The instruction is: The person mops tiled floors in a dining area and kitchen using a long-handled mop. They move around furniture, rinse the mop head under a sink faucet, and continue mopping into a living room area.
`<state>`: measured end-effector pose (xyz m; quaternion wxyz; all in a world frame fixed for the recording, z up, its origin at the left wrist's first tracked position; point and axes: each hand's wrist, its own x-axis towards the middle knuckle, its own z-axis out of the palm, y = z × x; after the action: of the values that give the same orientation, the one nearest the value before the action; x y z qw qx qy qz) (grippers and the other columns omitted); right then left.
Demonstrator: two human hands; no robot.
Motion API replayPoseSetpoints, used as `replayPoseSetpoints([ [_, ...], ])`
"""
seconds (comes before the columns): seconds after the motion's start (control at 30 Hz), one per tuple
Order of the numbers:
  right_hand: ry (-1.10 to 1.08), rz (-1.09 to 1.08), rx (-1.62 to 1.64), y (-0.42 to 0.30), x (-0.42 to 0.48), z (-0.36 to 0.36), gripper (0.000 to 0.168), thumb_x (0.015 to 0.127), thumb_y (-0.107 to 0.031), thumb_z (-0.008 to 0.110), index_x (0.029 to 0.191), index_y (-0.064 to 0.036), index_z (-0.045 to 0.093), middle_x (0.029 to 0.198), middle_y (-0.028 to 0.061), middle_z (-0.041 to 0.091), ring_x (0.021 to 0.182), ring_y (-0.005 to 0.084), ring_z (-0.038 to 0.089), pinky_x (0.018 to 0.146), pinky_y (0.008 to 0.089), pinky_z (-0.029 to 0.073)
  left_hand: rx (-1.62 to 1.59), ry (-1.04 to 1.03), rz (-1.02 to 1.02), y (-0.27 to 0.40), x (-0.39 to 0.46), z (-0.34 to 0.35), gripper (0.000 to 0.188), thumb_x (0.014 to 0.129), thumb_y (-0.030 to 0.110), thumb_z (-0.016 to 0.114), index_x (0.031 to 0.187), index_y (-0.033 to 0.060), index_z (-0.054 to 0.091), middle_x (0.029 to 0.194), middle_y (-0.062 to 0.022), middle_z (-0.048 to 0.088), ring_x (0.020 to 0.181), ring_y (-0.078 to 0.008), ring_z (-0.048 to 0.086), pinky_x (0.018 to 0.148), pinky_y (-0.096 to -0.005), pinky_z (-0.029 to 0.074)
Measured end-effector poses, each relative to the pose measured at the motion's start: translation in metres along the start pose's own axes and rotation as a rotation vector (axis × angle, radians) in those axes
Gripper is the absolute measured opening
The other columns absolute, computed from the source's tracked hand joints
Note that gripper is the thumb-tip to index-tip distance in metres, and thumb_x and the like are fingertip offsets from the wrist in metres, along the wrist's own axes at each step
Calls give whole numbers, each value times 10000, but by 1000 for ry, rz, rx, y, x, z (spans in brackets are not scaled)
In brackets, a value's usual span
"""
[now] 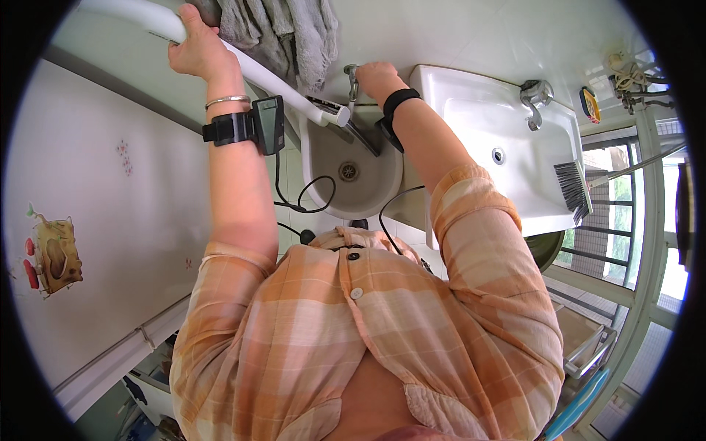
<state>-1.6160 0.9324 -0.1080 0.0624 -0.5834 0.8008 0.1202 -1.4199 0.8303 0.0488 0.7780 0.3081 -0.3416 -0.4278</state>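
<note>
My left hand (201, 47) grips a thick white tube (265, 74), which slants down to the right. Its end, with a dark slotted part (325, 106), hangs over a deep grey-white basin (353, 190) with a round metal drain. My right hand (379, 78) is closed at a small metal wall tap (352, 82), its fingers at the handle side; the hand hides part of the handle. A dark flat strip (361, 138) juts into the basin below the tube end. Whether water runs is not plain.
Right of the basin stands a white washbasin (469, 127) with a chrome faucet (535, 102) and a dark-bristled brush (573, 190) on its rim. Grey cloths (281, 38) hang on the wall. A white panel with stickers (121, 209) stands at left. Black cables (300, 208) hang near my body.
</note>
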Motion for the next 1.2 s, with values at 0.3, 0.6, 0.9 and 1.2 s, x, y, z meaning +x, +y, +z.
replayPoseSetpoints([
  [0.3, -13, 23, 1, -4, 5, 2, 224, 828, -130, 575, 1037, -129, 658, 1078, 57, 645, 1011, 244, 612, 783, 336, 509, 25, 83, 88, -3, -11, 8, 311, 779, 168, 700, 808, -53, 482, 705, -95, 567, 545, -164, 500, 501, -280, 436],
  [0.6, -8, 21, -5, -7, 8, 3, 213, 816, -118, 588, 1016, -129, 660, 1071, 55, 646, 1019, 239, 607, 780, 334, 509, 59, 74, 118, 2, -20, 10, 308, 785, 178, 683, 785, -53, 478, 700, -91, 555, 558, -158, 493, 524, -291, 433],
  [0.9, 5, 24, -26, -8, 6, -1, 218, 803, -105, 602, 1016, -120, 649, 1061, 60, 647, 997, 243, 618, 760, 338, 517, -16, 16, 95, 15, -27, 8, 262, 815, 159, 655, 731, -14, 479, 645, -52, 512, 562, -146, 479, 538, -290, 413],
  [1.2, -10, 37, -30, -12, 0, -3, 231, 803, -84, 595, 1025, -127, 642, 1062, 61, 645, 1000, 248, 616, 750, 335, 521, -10, -80, 46, 42, -32, -17, 259, 834, 223, 643, 791, -2, 524, 684, -37, 506, 636, -155, 495, 596, -291, 415],
])
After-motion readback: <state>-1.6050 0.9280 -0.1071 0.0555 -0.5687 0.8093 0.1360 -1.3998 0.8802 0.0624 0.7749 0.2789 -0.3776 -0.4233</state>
